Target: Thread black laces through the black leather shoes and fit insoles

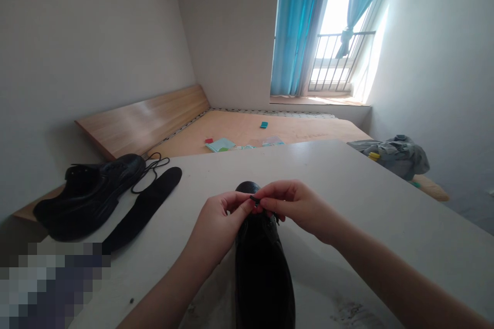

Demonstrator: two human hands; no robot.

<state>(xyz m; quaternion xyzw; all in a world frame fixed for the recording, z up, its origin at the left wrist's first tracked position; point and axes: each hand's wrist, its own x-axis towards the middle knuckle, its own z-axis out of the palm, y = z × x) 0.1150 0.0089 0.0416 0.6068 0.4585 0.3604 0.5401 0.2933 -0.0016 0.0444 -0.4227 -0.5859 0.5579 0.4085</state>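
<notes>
A black leather shoe (264, 272) stands on the white table in front of me, its toe pointing away. Over its front, my left hand (227, 211) and my right hand (289, 203) meet with fingertips pinched together. Between them is a short piece of black shoelace (254, 199); both hands seem to grip it, though the fingers cover most of it. To the left lies a second black shoe (92, 195) with a loose lace (152, 163) trailing from it. Beside that shoe rests a black insole (148, 205).
The white table (328, 180) reaches toward a bed (239, 121) bearing small packets. At the right, a grey bag (403, 157) sits past the table's edge. A pixelated patch hides the lower left corner. A small dark bit (131, 300) lies on the table.
</notes>
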